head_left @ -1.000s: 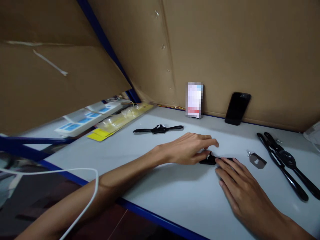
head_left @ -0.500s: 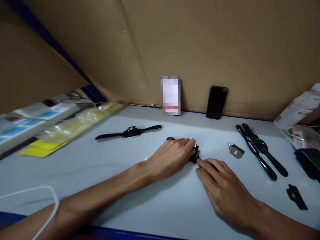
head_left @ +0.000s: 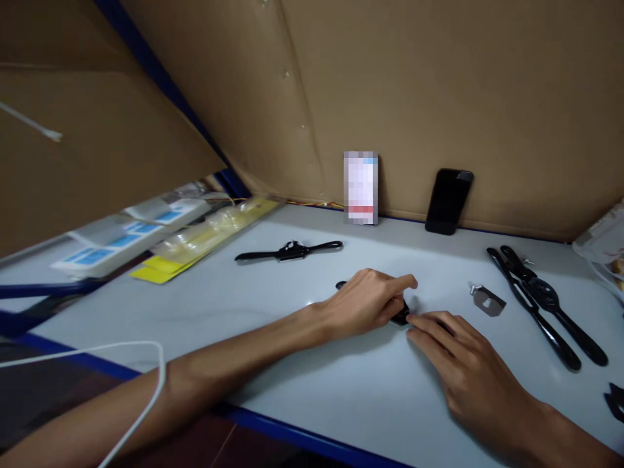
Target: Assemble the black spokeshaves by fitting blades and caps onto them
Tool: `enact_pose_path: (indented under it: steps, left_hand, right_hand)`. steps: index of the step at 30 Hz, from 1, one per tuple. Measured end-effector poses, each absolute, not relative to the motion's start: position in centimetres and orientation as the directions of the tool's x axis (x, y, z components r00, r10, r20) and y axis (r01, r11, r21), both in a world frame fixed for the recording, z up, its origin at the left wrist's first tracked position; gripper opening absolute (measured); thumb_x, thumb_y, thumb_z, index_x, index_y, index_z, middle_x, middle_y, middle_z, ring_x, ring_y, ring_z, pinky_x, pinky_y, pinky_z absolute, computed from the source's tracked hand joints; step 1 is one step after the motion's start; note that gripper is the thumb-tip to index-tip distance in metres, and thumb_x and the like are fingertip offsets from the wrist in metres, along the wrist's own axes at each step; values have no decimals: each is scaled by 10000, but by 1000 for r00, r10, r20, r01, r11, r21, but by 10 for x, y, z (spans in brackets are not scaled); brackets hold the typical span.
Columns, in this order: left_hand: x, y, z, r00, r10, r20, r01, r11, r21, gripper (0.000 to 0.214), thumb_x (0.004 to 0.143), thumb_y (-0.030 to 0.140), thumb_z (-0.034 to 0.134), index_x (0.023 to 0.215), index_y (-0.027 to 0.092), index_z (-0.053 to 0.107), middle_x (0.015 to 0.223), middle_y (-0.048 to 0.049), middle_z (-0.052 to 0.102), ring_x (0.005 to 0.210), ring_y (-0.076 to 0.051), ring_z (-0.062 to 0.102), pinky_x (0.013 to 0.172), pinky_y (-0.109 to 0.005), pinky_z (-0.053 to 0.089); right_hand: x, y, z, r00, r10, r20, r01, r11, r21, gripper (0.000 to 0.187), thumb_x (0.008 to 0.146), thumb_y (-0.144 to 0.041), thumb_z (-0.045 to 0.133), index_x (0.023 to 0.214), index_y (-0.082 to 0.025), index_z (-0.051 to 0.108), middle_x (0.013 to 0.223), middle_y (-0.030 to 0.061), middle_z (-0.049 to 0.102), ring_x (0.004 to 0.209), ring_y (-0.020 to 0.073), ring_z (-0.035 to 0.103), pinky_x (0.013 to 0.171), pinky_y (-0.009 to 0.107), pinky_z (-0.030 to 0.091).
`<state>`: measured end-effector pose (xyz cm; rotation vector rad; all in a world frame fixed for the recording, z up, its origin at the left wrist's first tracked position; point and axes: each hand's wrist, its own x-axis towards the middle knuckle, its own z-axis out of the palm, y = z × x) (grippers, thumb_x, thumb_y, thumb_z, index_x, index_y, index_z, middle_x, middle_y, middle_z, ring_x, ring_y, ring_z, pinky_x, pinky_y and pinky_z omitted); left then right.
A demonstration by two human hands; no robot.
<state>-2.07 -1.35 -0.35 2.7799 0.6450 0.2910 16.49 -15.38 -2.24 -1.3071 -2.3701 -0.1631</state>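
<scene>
While the right fingers clamp the black tool, the left fingers have spread apart.

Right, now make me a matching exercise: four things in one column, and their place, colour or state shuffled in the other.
1. Left hand
2. Dark-screened phone
3. Metal plate
4. Power strip

A. White with blue patches
B. Propped against the brown board
C. At a black tool, one finger extended
D. Grey, lying on the table

Pairs: 1-C, 2-B, 3-D, 4-A
</scene>
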Motion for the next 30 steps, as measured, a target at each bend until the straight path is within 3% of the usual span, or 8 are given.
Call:
enact_pose_path:
  steps: [3, 6, 8, 10, 14, 19, 24, 30]
  left_hand:
    - [-26, -8, 5, 930, 351, 109, 288, -880, 379, 225, 951, 161, 476, 1015, 174, 691, 872, -39, 650, 760, -153, 606, 696, -287, 468]
    - [-33, 1, 15, 951, 304, 51, 257, -873, 414, 226, 919, 232, 613, 1133, 213, 683, 1218, -92, 585, 945, -191, 620, 800, -319, 498]
    - [-35, 4, 18, 955, 294, 30, 250, -859, 446, 228, 927, 215, 615, 1150, 211, 656, 1279, -99, 556, 1025, -211, 610, 862, -339, 499]
    - [-34, 6, 17, 955, 295, 36, 244, -846, 474, 153, 951, 190, 586, 1096, 188, 634, 1161, -82, 602, 1021, -208, 602, 876, -337, 491]
    - [-30, 2, 7, 914, 399, 72, 322, -822, 471, 69, 944, 218, 608, 959, 162, 570, 937, -48, 602, 805, -174, 562, 714, -304, 459]
    - [-28, -5, -1, 895, 435, 100, 334, -800, 498, 187, 991, 240, 530, 1157, 163, 563, 1012, -68, 634, 818, -171, 580, 727, -311, 455]
    - [-26, -6, 2, 848, 527, 60, 370, -669, 645, 125, 950, 221, 601, 1058, 162, 623, 743, 19, 602, 622, -106, 493, 606, -255, 382]
    - [-27, -4, 5, 879, 467, 94, 308, -708, 636, 122, 934, 147, 552, 1039, 151, 612, 915, -35, 629, 792, -144, 554, 725, -290, 443]
  right_hand:
    - [164, -155, -22, -477, 765, 433, 820, 564, -93, 627, 660, 111, 366, 1143, -140, 677, 1237, 86, 708, 1095, 235, 607, 861, 399, 568]
    - [165, -153, -22, -492, 745, 450, 808, 583, -82, 619, 650, 116, 371, 1127, -133, 676, 1201, 82, 721, 1056, 239, 612, 824, 389, 569]
    - [167, -153, -23, -488, 746, 453, 807, 584, -92, 602, 660, 118, 378, 1120, -130, 677, 1197, 78, 722, 1041, 242, 612, 822, 390, 569]
    - [168, -152, -24, -481, 750, 454, 810, 579, -98, 598, 668, 119, 382, 1129, -128, 674, 1205, 76, 720, 1034, 247, 610, 820, 392, 570]
    - [168, -154, -25, -492, 744, 452, 823, 567, -38, 581, 681, 119, 382, 1126, -116, 672, 1239, 94, 709, 1049, 271, 604, 822, 411, 570]
    - [167, -154, -23, -496, 737, 459, 827, 562, -9, 519, 723, 101, 398, 1104, -108, 681, 1241, 104, 710, 1046, 276, 603, 816, 404, 566]
    - [167, -153, -22, -484, 733, 478, 830, 558, -15, 541, 686, 107, 391, 1076, -118, 691, 1213, 85, 722, 1016, 261, 605, 805, 390, 568]
    - [169, -154, -23, -472, 751, 461, 830, 555, -54, 580, 651, 109, 398, 1101, -120, 685, 1226, 85, 713, 992, 259, 588, 791, 392, 561]
